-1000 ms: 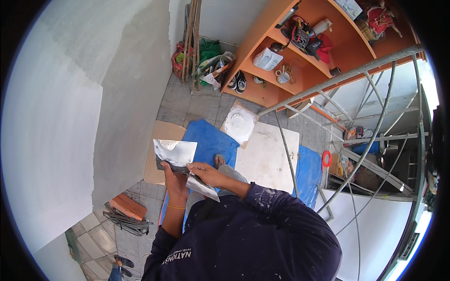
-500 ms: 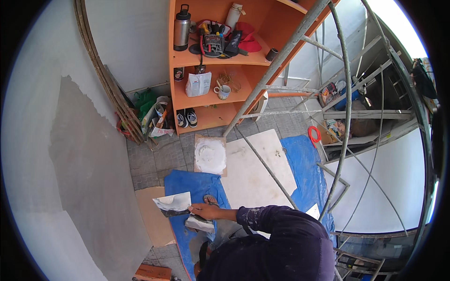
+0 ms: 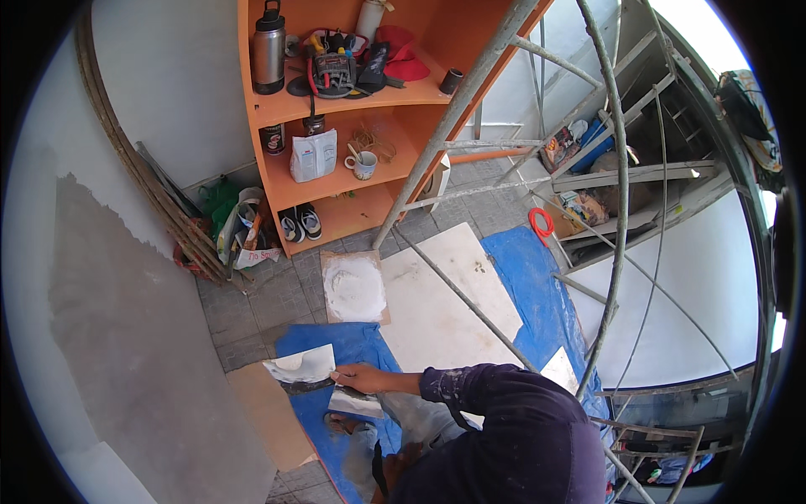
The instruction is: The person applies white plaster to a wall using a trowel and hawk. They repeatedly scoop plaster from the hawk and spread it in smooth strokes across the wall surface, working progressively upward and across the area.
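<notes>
A broad, white-smeared blade (image 3: 304, 366) is above the blue sheet (image 3: 357, 338), its right end gripped by the closed fingers of the right hand (image 3: 357, 378). A second blade (image 3: 357, 403) lies just below that hand. The left hand (image 3: 405, 460) is mostly hidden; its grip cannot be determined. Beyond stands the orange shelf unit (image 3: 332, 227).

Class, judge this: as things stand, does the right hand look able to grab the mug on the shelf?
Probably not: the right hand is taken up with a white-smeared blade, and the mug sits well beyond it on the shelf, though nothing seems to cover the mug itself.
</notes>
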`<action>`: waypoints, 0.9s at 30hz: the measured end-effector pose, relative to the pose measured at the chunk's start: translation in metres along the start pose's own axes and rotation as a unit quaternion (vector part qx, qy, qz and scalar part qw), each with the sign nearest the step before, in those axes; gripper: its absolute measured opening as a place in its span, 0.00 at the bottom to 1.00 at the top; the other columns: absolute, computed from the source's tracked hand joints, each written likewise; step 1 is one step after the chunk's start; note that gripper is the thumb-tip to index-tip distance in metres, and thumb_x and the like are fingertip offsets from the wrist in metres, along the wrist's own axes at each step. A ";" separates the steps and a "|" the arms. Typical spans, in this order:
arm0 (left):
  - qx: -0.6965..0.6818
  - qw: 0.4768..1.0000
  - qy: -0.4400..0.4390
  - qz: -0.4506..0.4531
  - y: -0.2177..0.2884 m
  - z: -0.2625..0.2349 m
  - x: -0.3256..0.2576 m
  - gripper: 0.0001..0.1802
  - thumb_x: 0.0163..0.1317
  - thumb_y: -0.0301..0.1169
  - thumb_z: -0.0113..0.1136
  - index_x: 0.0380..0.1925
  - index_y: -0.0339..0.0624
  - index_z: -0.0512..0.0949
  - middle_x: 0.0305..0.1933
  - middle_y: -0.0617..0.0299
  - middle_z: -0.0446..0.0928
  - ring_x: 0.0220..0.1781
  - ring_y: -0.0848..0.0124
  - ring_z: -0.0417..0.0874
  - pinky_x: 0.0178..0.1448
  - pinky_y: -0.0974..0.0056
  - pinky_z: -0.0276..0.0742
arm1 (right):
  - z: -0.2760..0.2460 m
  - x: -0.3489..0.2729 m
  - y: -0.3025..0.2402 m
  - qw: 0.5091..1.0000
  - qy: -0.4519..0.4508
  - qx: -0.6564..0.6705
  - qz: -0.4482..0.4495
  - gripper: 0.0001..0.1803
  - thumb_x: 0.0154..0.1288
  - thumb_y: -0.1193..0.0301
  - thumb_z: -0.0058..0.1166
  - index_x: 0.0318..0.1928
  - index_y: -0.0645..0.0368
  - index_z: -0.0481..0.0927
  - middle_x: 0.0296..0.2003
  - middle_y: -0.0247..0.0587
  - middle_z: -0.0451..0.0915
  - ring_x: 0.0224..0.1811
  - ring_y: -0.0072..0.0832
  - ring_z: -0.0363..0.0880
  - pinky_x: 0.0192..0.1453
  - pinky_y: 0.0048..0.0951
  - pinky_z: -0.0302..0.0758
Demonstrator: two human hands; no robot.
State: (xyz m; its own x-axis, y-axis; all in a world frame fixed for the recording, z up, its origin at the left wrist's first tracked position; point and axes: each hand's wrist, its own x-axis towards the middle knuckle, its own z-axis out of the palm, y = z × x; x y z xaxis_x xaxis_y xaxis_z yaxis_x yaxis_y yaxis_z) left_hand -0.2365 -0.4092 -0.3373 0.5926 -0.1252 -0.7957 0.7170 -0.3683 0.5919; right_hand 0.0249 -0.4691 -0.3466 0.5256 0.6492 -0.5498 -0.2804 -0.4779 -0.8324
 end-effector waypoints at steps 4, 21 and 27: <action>0.113 0.984 -0.118 0.075 0.025 0.011 0.020 0.22 0.64 0.47 0.59 0.44 0.38 0.78 0.41 0.49 0.81 0.45 0.54 0.84 0.52 0.55 0.76 | 0.012 0.000 -0.002 0.999 0.033 0.008 0.007 0.27 0.79 0.48 0.34 0.55 0.57 0.76 0.39 0.34 0.78 0.44 0.21 0.71 0.52 0.27 0.69; -0.027 0.941 -0.202 0.272 0.013 -0.006 0.006 0.18 0.69 0.43 0.54 0.45 0.39 0.76 0.43 0.50 0.80 0.46 0.52 0.82 0.52 0.54 0.76 | 0.047 0.000 -0.013 1.000 0.028 -0.009 -0.004 0.28 0.78 0.47 0.34 0.51 0.60 0.75 0.40 0.34 0.77 0.44 0.23 0.71 0.53 0.27 0.68; -0.115 0.869 -0.286 0.388 -0.013 0.029 0.035 0.17 0.71 0.41 0.52 0.46 0.39 0.77 0.45 0.51 0.80 0.48 0.53 0.82 0.53 0.55 0.76 | 0.045 0.034 0.033 0.997 -0.020 0.069 0.020 0.27 0.77 0.48 0.38 0.54 0.57 0.77 0.41 0.33 0.77 0.45 0.23 0.70 0.53 0.27 0.68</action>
State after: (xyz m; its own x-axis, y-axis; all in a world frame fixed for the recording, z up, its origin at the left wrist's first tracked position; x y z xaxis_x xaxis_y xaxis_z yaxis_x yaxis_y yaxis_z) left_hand -0.2357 -0.4354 -0.3761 0.6983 -0.7146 -0.0418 0.2769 0.2158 0.9363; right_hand -0.0027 -0.4359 -0.3957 0.4794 0.6557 -0.5833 -0.4100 -0.4204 -0.8094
